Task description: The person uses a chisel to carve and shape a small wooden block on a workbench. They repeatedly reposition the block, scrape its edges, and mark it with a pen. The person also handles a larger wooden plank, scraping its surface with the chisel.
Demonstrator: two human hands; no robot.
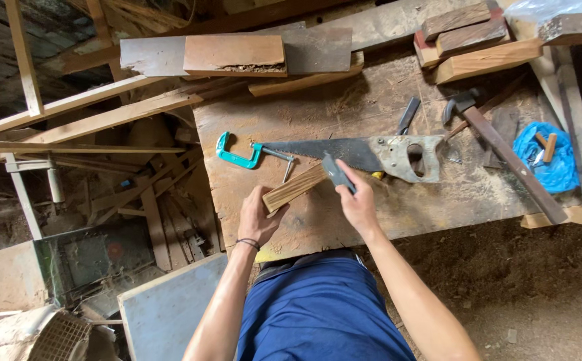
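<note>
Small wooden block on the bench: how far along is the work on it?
Sawdust covers the wooden workbench and the handsaw lies set down, so cutting looks done. The left hand steadies the small striped wooden block; the right hand presses a grey flat-bladed tool against its end. The block's end is untrimmed.

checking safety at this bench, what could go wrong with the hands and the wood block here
The left hand grips the block unclamped, though the clamp lies idle; the block may slip. The right hand works a grey tool toward that hand, so a slip might cut fingers. The saw lies close behind the hands.
</note>
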